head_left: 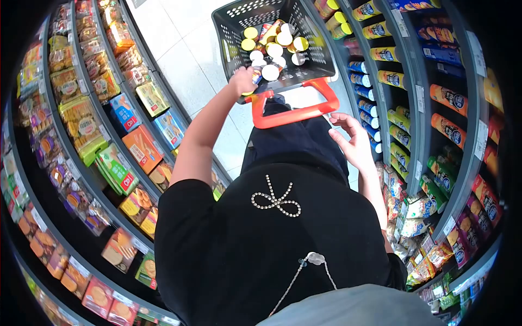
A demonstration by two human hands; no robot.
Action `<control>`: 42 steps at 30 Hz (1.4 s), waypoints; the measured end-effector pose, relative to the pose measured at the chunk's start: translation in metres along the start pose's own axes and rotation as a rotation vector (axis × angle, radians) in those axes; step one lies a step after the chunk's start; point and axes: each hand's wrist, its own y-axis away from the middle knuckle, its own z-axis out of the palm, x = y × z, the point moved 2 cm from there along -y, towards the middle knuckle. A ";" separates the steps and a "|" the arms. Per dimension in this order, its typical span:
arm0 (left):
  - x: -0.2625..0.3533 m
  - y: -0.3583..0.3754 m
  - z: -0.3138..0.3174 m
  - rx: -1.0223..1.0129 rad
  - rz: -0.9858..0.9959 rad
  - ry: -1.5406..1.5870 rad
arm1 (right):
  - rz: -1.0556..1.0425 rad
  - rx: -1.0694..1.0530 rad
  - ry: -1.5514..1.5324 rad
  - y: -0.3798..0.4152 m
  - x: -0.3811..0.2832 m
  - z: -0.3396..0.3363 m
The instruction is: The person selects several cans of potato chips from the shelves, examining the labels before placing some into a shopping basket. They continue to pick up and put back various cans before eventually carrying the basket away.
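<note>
A black perforated shopping basket (228, 41) with a red handle (296, 118) stands in front of my body. Inside it lie several cans with white or yellow lids (270, 72). My left hand (243, 81) reaches over the near left corner of the basket, its fingers curled down at a blue and yellow can (256, 75); the fingertips are partly hidden. To the right of the red handle, my right hand (350, 136) hovers with its fingers apart and holds nothing.
Shelves of packaged biscuits and snacks (79, 122) curve along the left side. On the right, shelves hold rows of cans (449, 99) lying on their sides, with bagged snacks (421, 207) lower down. White floor tiles (187, 60) show left of the basket.
</note>
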 end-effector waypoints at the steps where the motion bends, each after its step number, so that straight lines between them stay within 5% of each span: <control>1: 0.001 -0.001 0.004 -0.055 0.012 -0.046 | 0.020 0.008 -0.002 -0.004 -0.005 0.007; 5: -0.015 -0.019 0.040 -0.145 -0.019 -0.179 | 0.036 0.023 0.042 -0.016 -0.024 0.026; 11: -0.017 -0.012 0.043 -0.104 -0.044 0.034 | 0.105 0.002 0.129 -0.055 -0.031 0.034; 17: -0.020 -0.010 0.057 0.041 -0.048 0.113 | 0.102 -0.293 0.269 -0.169 0.019 0.098; 19: -0.018 -0.010 0.058 0.104 -0.062 0.094 | 0.117 -0.442 0.577 -0.208 0.060 0.137; 23: -0.016 -0.011 0.058 0.176 -0.041 0.109 | 0.489 -0.662 1.006 -0.254 0.128 0.199; 30: -0.014 -0.011 0.058 0.294 -0.040 0.163 | 0.649 -0.440 1.018 -0.274 0.206 0.250; 38: -0.017 -0.007 0.057 0.379 0.016 0.196 | 0.420 -0.258 1.301 -0.274 0.249 0.281; 42: -0.021 0.017 0.031 0.455 0.032 0.305 | 0.428 -0.363 1.152 -0.276 0.213 0.254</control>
